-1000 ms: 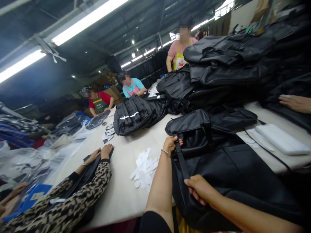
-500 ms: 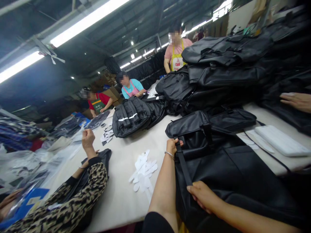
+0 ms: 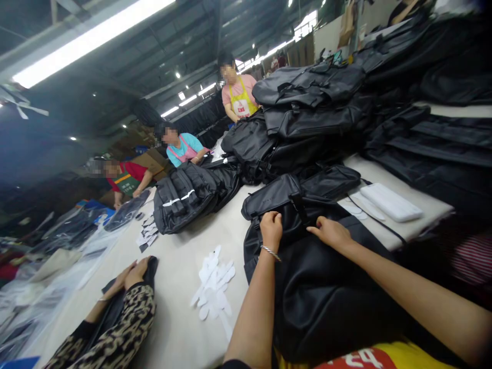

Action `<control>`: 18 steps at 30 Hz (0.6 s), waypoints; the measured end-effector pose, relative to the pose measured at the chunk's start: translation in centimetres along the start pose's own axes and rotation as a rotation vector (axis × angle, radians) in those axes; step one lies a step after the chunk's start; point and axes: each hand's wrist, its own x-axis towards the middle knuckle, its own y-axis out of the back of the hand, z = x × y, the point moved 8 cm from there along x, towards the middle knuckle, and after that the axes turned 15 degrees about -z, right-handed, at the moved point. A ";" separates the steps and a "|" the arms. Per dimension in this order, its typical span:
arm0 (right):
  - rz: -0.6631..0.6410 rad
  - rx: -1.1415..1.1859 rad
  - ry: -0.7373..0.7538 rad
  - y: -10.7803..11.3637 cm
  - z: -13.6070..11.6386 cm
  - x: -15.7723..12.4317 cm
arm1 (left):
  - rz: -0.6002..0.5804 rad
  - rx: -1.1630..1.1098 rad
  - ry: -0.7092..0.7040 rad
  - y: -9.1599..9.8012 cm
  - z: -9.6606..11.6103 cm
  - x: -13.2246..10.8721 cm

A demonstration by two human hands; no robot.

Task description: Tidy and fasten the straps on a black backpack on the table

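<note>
- My left hand (image 3: 271,230) is curling on top of a black bag (image 3: 326,292), right beside its strap; I cannot tell whether this grip is closing on anything.
- My right hand (image 3: 330,233) is lying on the same bag, its grip open and its fingers loosely extended.
- The black bag is lying directly in front of me, near the edge of the worktop (image 3: 180,328).
- A pile of white cut-outs (image 3: 213,284) is lying just left of my left forearm.
- A white flat pack (image 3: 391,202) is sitting on the worktop beyond the bag, to the right.
- A stack of black backpacks (image 3: 307,102) is rising beyond my hands, standing in the way of the far right end of the worktop.
- Another black backpack (image 3: 188,197) is lying further along.
- Across the worktop, a co-worker's hands (image 3: 128,277) in leopard-print sleeves are resting on a piece of black fabric (image 3: 150,266).
- Three more people are working further along: one in a pink shirt (image 3: 236,92), one in a teal shirt (image 3: 180,151), one in a red shirt (image 3: 125,179).
</note>
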 end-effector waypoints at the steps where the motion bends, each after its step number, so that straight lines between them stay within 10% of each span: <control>1: 0.004 -0.022 0.001 -0.3 -0.4 0.3 | -0.088 -0.054 0.049 -2.0 -0.4 0.7; 7: 0.052 -0.088 0.034 -0.8 -2.0 0.4 | -0.228 -0.145 0.140 -8.9 -1.7 3.8; 18: 0.038 -0.382 0.272 -0.5 -2.2 -5.1 | -0.267 -0.379 0.191 -10.2 -3.0 4.9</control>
